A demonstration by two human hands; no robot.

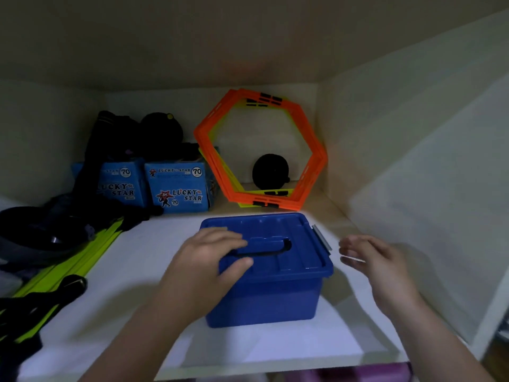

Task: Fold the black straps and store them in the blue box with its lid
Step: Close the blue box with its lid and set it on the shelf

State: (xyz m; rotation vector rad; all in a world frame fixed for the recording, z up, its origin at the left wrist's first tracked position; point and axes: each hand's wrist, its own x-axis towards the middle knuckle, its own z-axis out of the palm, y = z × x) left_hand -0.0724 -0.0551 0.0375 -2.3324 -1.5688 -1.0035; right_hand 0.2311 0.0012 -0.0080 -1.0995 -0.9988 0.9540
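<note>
Blue plastic box (pixel 264 296), blue lid (pixel 297 244) on, stands on the white shelf (pixel 143 257); long axis nine to three. Left hand (pixel 203 266) rests on the lid's nine o'clock half, fingers nearly straight, thumb and fingers either side of the moulded handle (pixel 264 248); no firm grip evident. Right hand (pixel 377 260) hangs spread and empty just beside the grey latch (pixel 321 238) at three o'clock; it is the nearer hand to it. Black straps (pixel 35 304) lie loose, well apart at eight o'clock; the lid likely comes off first.

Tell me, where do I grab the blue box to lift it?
Grab the handle in the middle of the lid, coming from above. It lies flat in a dip on top of the blue box, so only overhead works. Probably check the grey clip first.
</note>
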